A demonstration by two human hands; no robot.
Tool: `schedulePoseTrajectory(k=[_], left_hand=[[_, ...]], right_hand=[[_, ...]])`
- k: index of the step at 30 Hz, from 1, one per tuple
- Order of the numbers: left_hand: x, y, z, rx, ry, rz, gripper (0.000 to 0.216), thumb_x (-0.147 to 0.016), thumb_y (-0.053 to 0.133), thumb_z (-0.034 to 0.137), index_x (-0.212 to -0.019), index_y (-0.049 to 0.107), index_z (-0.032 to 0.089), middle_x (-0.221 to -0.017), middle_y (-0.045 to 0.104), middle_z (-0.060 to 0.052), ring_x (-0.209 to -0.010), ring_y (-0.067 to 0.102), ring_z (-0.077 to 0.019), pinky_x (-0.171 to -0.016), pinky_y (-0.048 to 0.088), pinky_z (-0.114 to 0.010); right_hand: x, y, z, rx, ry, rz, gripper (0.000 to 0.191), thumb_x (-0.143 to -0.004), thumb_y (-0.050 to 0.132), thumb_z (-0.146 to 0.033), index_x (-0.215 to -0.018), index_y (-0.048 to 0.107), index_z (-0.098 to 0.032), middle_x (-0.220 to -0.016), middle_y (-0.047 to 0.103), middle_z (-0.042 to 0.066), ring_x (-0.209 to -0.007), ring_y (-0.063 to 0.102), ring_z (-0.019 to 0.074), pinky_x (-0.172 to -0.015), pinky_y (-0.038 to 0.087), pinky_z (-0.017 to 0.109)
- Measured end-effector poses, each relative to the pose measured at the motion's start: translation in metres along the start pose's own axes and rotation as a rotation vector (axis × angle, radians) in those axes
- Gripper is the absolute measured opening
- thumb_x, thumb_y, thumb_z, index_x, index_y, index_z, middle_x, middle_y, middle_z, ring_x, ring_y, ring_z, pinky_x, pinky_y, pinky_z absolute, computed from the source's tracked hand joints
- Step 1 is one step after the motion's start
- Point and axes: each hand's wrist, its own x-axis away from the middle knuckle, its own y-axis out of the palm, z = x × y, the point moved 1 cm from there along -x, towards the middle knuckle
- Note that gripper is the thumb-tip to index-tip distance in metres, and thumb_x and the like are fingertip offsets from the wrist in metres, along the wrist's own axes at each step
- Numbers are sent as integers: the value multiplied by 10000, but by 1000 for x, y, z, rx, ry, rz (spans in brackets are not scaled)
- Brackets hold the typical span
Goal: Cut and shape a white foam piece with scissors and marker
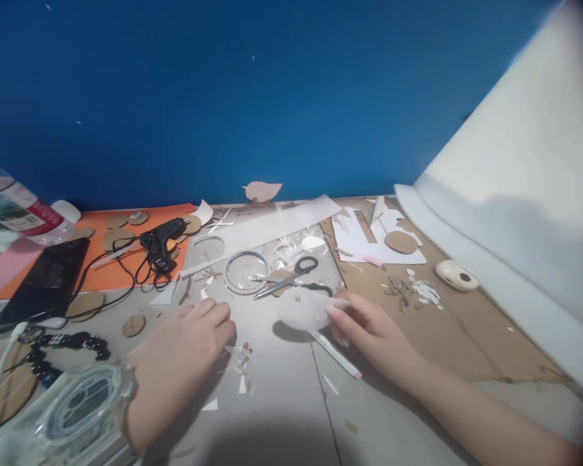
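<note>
At table (282, 414) centre, right hand (369, 330) pinches a pale, rounded, blurred cutout (304, 307) just above the surface; left hand (184, 346) lies palm-down, fingers loosely curled, empty, beside paper scraps (243, 372). Steel scissors (291, 275) lie behind; clear watch (85, 408) is cropped

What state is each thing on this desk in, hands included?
left hand, palm down on the table, holding nothing
right hand, fingertips pinching the pale round cut-out
scissors, lying flat, blades nearly closed
glue gun, on its side, cord tangled
phone, flat, screen dark
bottle, on its side, capped
bird cut-out, standing upright
</note>
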Motion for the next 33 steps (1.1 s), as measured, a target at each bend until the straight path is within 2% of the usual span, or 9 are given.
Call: schedulePoseTrajectory(k=[4,10,13,16,21,25,28,31,33], left_hand=[[-3,0,7,-51,2,-31,313,-834,375,-5,-893,644,143,-955,590,-94,-908,542,-243,-773,438,-397],[-6,4,10,-64,14,-43,269,-860,406,30,-878,651,140,-950,605,-95,-895,551,-240,-765,447,-389],[-5,7,6,-50,20,-10,222,-855,439,45,-866,638,143,-941,595,-85,-896,544,-248,-770,444,-407],[-4,6,0,15,52,76,177,-868,460,79,-885,611,168,-987,576,-67,-932,521,-251,-799,426,-419],[-5,0,-4,339,127,184,188,-939,399,222,-891,580,204,-935,584,-14,-902,518,-198,-809,398,-351],[-9,3,1,671,33,160,136,-913,449,223,-894,584,226,-902,623,23,-879,555,-162,-795,402,-292],[-14,11,7,993,15,119,109,-905,476,267,-892,571,216,-842,629,23,-810,579,-144,-766,433,-269],[-20,22,10,1321,-1,115,148,-890,506,314,-981,546,205,-872,600,-1,-812,579,-143,-738,461,-256],[-22,28,12,1421,-39,128,207,-877,530,318,-1056,526,213,-889,581,-6,-803,576,-140,-716,465,-252]], right_hand=[[2,0,0,-17,44,-12,314,-951,423,-432,-721,434,-218,-595,499,-49,-562,475,126,-562,371,241],[2,2,-1,-24,57,0,330,-950,420,-446,-707,429,-222,-577,486,-48,-557,477,131,-545,374,240],[2,2,1,-16,46,1,331,-947,427,-447,-706,437,-221,-578,495,-46,-551,479,129,-542,377,239],[1,2,2,-7,28,-3,324,-948,434,-436,-709,444,-217,-590,506,-44,-552,479,124,-551,383,236],[2,1,3,-13,37,-7,332,-947,429,-445,-704,439,-219,-585,504,-46,-518,477,117,-505,377,230],[2,2,3,-13,55,-14,333,-947,424,-457,-710,429,-223,-581,499,-48,-524,493,118,-485,373,225],[2,2,3,-19,59,-23,324,-944,426,-463,-724,433,-226,-586,496,-49,-524,496,120,-478,371,226],[1,2,3,-26,76,-19,308,-943,425,-468,-751,451,-228,-589,499,-51,-532,497,125,-494,375,232],[0,2,4,-20,83,-10,303,-942,426,-468,-762,463,-227,-582,501,-53,-545,496,127,-521,384,234]])
